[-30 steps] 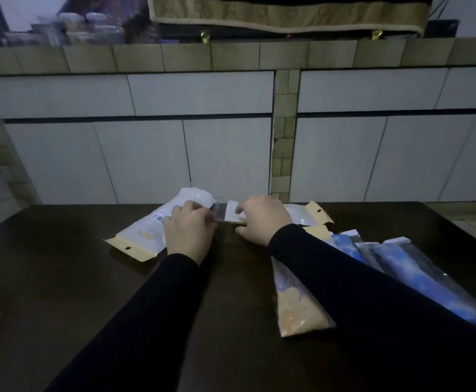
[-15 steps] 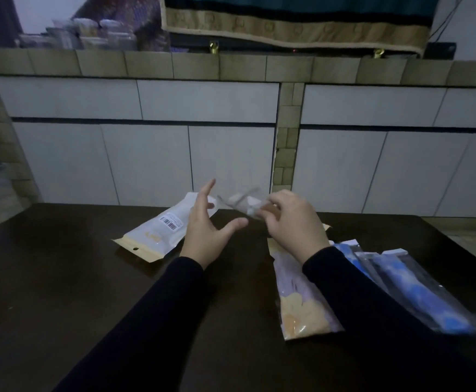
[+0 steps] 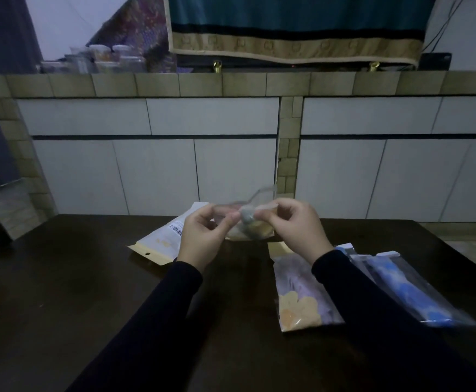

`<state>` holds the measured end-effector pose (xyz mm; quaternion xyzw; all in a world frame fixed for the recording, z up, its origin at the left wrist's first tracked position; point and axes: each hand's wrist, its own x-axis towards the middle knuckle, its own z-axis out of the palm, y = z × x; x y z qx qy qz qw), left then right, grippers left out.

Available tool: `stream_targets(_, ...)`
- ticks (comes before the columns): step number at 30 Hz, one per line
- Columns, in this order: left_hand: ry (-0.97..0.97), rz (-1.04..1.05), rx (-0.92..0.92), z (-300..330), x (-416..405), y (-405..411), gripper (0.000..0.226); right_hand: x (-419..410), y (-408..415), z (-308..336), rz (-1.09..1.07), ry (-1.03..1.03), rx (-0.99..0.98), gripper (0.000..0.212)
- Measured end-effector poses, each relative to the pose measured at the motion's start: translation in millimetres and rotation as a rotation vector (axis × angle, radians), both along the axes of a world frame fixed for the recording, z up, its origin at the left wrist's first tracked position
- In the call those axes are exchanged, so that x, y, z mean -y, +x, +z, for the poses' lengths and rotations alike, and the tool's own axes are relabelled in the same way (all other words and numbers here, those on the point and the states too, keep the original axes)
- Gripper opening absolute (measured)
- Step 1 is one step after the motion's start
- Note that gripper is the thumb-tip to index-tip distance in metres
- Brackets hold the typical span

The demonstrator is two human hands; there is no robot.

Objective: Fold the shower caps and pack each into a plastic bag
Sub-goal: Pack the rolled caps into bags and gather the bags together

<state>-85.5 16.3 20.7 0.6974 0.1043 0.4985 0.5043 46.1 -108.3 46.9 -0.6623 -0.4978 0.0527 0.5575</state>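
We judged the job partly done: 2 packed bags lay on the tabletop (image 3: 61, 292) at our right, one holding a yellow-flowered cap (image 3: 301, 295), one a blue cap (image 3: 406, 290), and a white pouch (image 3: 163, 239) lay at our left. Our left hand (image 3: 202, 236) and right hand (image 3: 296, 227) both pinched a clear plastic bag (image 3: 245, 210), raised above the tabletop between them.

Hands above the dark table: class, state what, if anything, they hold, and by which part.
Both hands pinch a small clear plastic strip, raised above the table: the left hand at its left end, the right hand at its right end.
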Motion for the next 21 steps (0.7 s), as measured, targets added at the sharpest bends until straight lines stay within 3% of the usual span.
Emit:
stream_targets(4, -0.086, 0.026, -0.012, 2.2, 5.6, 2.1, 0.023, -0.2, 2.1, 1.0, -0.052, -0.078, 0.003, 0.046)
stream_targets(7, -0.175, 0.062, -0.034, -0.1, 11.0, 6.0, 0.026, -2.4, 2.2, 0.0, -0.062, -0.174, -0.092, 0.077)
stream_targets(9, -0.229, 0.115, -0.098, -4.1, 10.1, 10.6, 0.021, -5.7, 2.6, -3.0, -0.066, -0.22, -0.162, 0.087)
stream_targets(11, -0.277, 0.163, -0.154, -7.8, 8.7, 14.9, 0.02, -6.7, 1.5, -3.3, -0.064, -0.273, -0.233, 0.075)
stream_targets(14, -0.27, 0.231, -0.253, -11.8, 6.3, 17.7, 0.031, -3.8, 5.7, -5.8, -0.056, -0.351, -0.296, 0.038)
stream_targets(17, -0.342, 0.224, -0.407, -16.0, -2.3, 15.1, 0.035, -1.4, 8.6, -6.8, -0.038, -0.392, -0.295, 0.035)
stream_targets(21, -0.587, 0.009, -0.574, -17.4, -6.8, 10.5, 0.042, -1.5, 7.7, -9.8, -0.029, -0.454, -0.286, 0.032)
